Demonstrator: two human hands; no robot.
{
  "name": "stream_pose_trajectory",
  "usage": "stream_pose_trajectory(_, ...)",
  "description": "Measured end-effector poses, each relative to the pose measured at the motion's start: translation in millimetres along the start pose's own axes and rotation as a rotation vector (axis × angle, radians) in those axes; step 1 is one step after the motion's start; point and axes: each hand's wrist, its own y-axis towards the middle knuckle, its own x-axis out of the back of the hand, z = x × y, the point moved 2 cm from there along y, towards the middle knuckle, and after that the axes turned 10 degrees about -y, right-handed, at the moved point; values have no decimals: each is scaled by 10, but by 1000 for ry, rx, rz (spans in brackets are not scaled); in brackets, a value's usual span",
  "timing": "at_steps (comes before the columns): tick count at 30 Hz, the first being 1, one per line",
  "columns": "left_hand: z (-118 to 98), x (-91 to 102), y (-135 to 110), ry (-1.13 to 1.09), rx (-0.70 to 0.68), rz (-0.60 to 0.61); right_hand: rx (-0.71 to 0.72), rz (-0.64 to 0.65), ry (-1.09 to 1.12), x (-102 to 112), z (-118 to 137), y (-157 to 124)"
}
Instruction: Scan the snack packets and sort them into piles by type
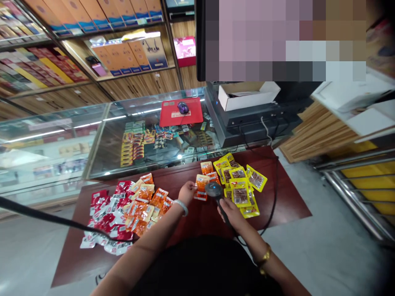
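Between the fingertips of my left hand (187, 193) is the edge of an orange snack packet (202, 183), just above the dark red tabletop. My right hand (232, 213) grips the handle of a black barcode scanner (214, 189), whose head is beside that packet. Other orange packets (206, 167) lie just behind. To the right is a pile of yellow packets (240, 192) with clear windows showing brown contents. Left of my left forearm, a heap of orange packets (143, 209) lies against red and white packets (106, 220).
The dark red table (188, 222) abuts a glass display counter (105, 164). On the glass, a purple-lit mouse (183, 107) sits on a red mat (166, 113). A white open box (226, 102) rests on black equipment (224, 131). The scanner's cable (273, 205) curves across the right side.
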Motion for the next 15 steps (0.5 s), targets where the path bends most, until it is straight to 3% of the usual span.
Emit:
stream_pose_trajectory(3,100,-141,-57,9,13,66,23,20,12,-18,56,67)
stream_pose_trajectory(8,154,-277,-64,93,-2,73,46,33,22,-7,75,109)
stream_pose_trajectory(12,94,-451,-11,-63,93,93,8,-20,22,43,7,86)
stream_pose_trajectory(15,-7,-509,2,-128,41,170,-24,-39,13,57,-11,67)
